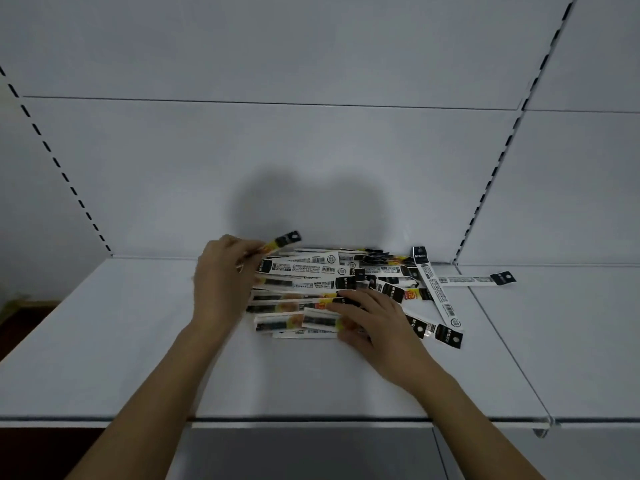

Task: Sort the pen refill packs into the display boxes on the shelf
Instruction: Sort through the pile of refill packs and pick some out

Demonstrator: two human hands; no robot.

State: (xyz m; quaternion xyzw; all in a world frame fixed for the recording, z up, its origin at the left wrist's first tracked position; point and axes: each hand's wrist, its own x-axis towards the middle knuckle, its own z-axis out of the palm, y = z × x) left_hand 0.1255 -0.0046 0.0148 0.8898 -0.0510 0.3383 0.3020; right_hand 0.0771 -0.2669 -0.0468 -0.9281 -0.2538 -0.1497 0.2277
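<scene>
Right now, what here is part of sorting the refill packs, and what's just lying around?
Part of the job:
- pile of refill packs
- pack pinched in the left hand
- right hand resting on the pile
- shelf

Just there:
- stray pack off to the right
- no display boxes in view

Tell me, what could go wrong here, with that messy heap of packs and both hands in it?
1. The left hand pinches one lifted pack whose lower end lies near the pile; pulling it out may drag neighbours along.
2. The right hand rests flat on packs at the front; a sweep could push some towards the shelf edge.
3. No display boxes show in view, so sorting may stall.
</scene>
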